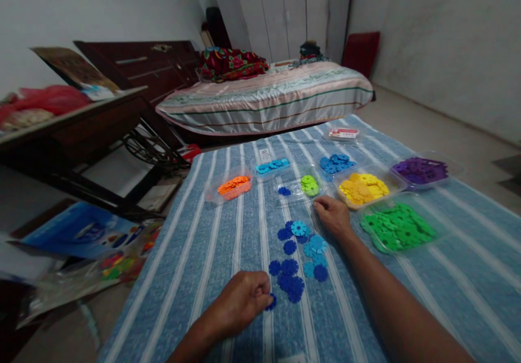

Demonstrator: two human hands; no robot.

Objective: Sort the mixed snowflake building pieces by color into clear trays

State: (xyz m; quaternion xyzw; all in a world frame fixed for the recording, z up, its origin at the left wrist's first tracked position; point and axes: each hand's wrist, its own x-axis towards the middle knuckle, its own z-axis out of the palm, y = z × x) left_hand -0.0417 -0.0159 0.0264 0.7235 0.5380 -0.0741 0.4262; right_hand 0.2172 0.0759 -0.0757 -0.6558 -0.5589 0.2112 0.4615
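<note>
My left hand [243, 299] rests on the blue striped cloth [211, 254], fingers curled and pinching a dark blue snowflake disc [272, 301] at the near edge of a loose pile of dark blue and light blue discs [299, 257]. My right hand [334, 215] lies beyond that pile with its fingers curled under, close to a clear tray holding light green discs [310, 185]. What its fingers hold, if anything, is hidden.
Clear trays of sorted discs stand across the cloth: orange [234, 185], light blue [272, 165], dark blue [337, 163], yellow [363, 187], purple [421, 169], green [396, 226]. A bed [264, 100] lies behind, a dark table [73, 129] to the left, bags on the floor.
</note>
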